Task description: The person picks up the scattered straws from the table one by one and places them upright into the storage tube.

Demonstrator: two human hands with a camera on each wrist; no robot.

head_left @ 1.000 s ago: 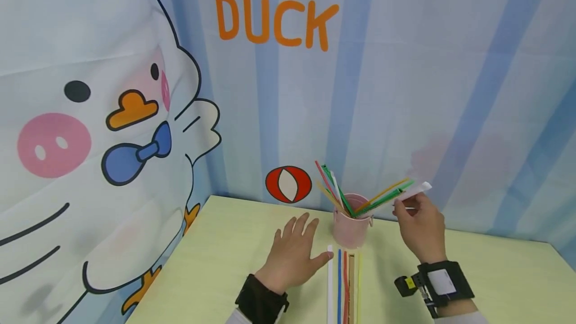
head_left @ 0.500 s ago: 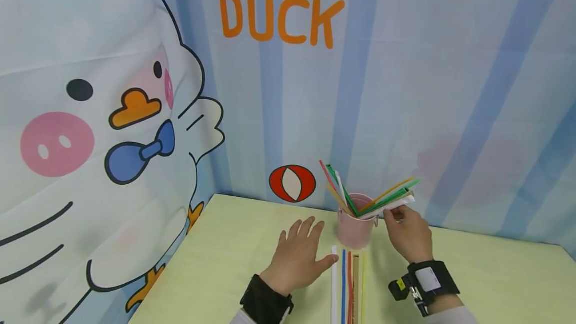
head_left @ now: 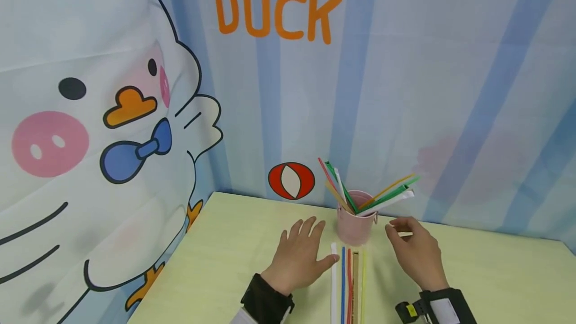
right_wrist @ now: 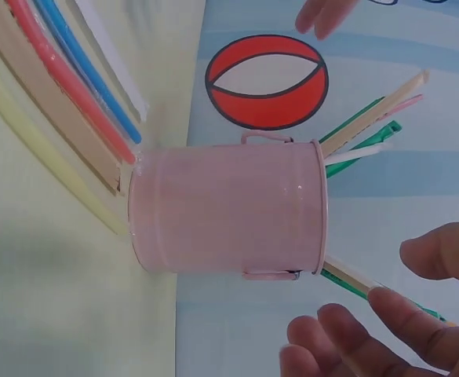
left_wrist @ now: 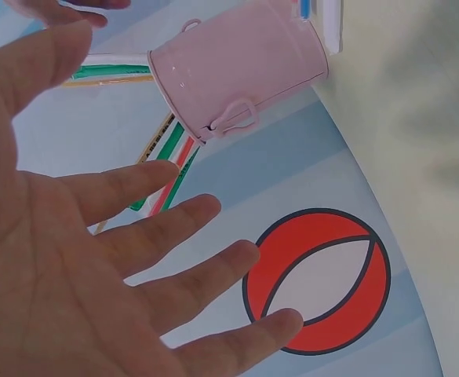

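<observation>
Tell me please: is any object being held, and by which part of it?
Nothing is held. The left grip is spread; the right grip is empty, near the pink cylindrical bucket.

A gap parts bucket (head_left: 354, 229) and right fingers (right_wrist: 414, 320) — sticks (head_left: 386, 204) slant above.

We see a pale yellow surface (head_left: 504, 274) carrying a pink bucket (head_left: 354, 229) near twelve o'clock and, at its six o'clock, five slim strips (head_left: 349, 284) side by side.

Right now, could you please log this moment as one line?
left hand: spread, empty | right hand: empty | pink bucket: upright, holding sticks | loose sticks: lined up on table
</observation>
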